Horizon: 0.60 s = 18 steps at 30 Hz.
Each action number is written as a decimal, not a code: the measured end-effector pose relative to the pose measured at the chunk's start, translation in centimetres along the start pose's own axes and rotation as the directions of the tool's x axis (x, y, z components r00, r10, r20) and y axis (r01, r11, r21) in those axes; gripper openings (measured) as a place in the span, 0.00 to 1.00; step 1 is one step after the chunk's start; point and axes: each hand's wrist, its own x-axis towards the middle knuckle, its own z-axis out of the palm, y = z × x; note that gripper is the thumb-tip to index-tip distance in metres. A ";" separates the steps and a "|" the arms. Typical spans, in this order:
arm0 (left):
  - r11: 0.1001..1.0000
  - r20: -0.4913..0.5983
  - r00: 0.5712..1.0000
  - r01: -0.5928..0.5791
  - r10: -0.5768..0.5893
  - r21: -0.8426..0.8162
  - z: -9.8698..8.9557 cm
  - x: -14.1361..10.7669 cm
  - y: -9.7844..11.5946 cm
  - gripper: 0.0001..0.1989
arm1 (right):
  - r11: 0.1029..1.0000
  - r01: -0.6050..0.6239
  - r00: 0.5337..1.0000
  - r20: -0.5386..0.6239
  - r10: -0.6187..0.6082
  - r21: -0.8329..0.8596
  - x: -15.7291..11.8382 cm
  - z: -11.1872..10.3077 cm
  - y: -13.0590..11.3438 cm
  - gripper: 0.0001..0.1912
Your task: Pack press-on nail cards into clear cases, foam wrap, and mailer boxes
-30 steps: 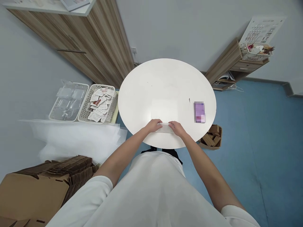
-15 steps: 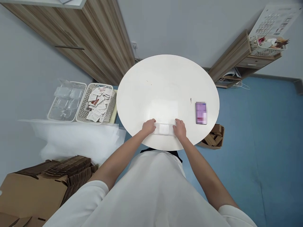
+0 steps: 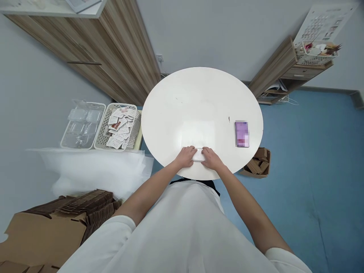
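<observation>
A small white bundle [image 3: 198, 155], which looks wrapped in thin white foam sheet, lies near the front edge of the round white table [image 3: 199, 102]. My left hand [image 3: 186, 156] grips its left end with curled fingers. At the right end, my right hand [image 3: 211, 158] has its fingers and thumb closed around the bundle. Only the middle part shows between my hands, and whatever is inside the wrapping is hidden. To the right on the table lies a purple box-shaped item [image 3: 242, 134], its surface blurred into blocks.
Left of the table stand a white basket of printed cards [image 3: 119, 127] and a basket of clear plastic packs [image 3: 82, 125]. White foam sheets [image 3: 96, 167] and stacked flat cardboard boxes [image 3: 48, 231] lie nearer. A carton of brown boxes [image 3: 257, 163] sits on the floor at right.
My hands have moved inward toward each other, and the loose wrapping ends at both sides are now folded in or covered by my fingers. The purple item has stayed put.
</observation>
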 end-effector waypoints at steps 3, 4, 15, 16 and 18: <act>0.998 0.024 0.998 -0.052 0.053 -0.019 -0.4 -0.7 0.0 0.27 | 0.998 -0.030 0.999 0.043 0.028 0.064 -0.8 -0.4 -1.0 0.20; 0.997 0.043 0.996 -0.073 0.075 -0.031 -0.5 -1.2 0.1 0.27 | 0.995 -0.046 0.997 0.067 0.040 0.086 -1.3 -0.5 -1.4 0.19; 0.941 0.080 0.995 0.087 -0.064 -0.327 -1.2 -2.5 -1.2 0.17 | 0.917 -0.263 0.965 0.086 0.249 0.300 -1.7 -2.0 -1.9 0.12; 0.935 0.060 0.994 0.104 -0.089 -0.339 -1.4 -2.3 -1.6 0.16 | 0.906 -0.294 0.955 0.074 0.286 0.305 -1.2 -2.1 -1.6 0.13; 0.919 0.024 0.990 0.138 -0.139 -0.369 -1.7 -1.9 -2.5 0.15 | 0.879 -0.348 0.936 0.080 0.342 0.325 -0.6 -2.3 -1.0 0.14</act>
